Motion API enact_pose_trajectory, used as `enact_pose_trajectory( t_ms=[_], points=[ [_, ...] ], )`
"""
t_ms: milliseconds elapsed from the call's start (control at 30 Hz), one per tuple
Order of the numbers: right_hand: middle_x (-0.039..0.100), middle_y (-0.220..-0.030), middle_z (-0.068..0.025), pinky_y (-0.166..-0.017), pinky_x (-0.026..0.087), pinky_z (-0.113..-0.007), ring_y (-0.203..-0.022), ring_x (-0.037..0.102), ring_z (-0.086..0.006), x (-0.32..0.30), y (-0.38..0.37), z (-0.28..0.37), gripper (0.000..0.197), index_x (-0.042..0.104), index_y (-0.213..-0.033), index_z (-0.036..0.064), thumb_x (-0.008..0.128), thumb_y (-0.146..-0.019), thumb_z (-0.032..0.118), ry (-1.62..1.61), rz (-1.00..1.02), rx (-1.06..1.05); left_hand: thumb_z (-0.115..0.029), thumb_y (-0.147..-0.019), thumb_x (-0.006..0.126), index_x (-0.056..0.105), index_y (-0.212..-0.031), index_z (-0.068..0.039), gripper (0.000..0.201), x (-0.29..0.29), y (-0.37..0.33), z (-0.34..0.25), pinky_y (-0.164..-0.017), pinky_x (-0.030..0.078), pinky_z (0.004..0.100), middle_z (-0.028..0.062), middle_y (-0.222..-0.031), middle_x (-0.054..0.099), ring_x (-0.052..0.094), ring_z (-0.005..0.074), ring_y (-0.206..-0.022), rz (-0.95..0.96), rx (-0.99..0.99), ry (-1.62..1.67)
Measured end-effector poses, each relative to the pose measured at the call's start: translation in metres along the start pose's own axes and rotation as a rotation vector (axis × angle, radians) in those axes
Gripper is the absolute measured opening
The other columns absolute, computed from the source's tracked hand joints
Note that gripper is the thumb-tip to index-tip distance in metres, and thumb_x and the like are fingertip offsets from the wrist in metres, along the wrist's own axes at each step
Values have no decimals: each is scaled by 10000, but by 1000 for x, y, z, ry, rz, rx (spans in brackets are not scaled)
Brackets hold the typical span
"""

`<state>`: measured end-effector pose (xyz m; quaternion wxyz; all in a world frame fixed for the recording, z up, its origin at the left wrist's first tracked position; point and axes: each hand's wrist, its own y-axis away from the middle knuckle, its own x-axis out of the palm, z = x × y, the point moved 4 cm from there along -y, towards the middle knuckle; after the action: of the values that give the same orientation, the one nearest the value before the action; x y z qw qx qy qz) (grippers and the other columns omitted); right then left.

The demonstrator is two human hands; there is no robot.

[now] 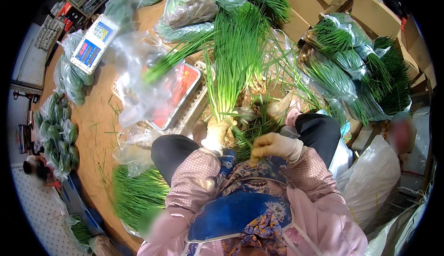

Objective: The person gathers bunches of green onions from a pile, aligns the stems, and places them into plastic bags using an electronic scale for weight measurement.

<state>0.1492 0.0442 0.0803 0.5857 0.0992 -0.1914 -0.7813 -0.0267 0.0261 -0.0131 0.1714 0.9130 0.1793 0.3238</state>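
Note:
My left hand (218, 135), in a pale work glove, is closed around the pale lower ends of a bunch of green chives (223, 99). The blades fan away from me and overlap a larger heap of chives (247, 34). To the right, my right hand (277, 146), also gloved, has its fingers curled inward. Some loose green blades (245, 138) lie by its fingertips; whether it pinches any of them I cannot make out. Between my legs, below both hands, is a pile of loose green trimmings (259, 125).
Left of my hands are clear plastic bags (148, 82) and a red-and-white tray (178, 94). A digital scale (95, 43) stands farther left. Bagged chives (330, 71) and cardboard boxes (377, 13) are at right. More chives (138, 189) lie by my left knee; a white sack (374, 182) stands right.

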Motion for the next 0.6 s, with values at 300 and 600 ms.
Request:
enact_pose_trajectory(
  t_ms=[300,600],
  points=[
    [589,-916,-111,-707,457,-401,-821,537,-296,-25,-77,29,216,625,-877,73,658,-742,239,939,-721,-396,40,-826,551,510,-1142,-22,325,4,2,4,-678,504,231,70,-977,615,594,139,-820,119,62,-420],
    [649,-908,-74,-735,480,-291,-847,610,-156,8,-9,9,264,603,-957,13,656,-808,224,148,207,38,52,-846,517,465,-1213,-17,378,2,6,-13,-606,503,198,139,-1080,608,629,157,-758,83,-28,-33]
  ],
)
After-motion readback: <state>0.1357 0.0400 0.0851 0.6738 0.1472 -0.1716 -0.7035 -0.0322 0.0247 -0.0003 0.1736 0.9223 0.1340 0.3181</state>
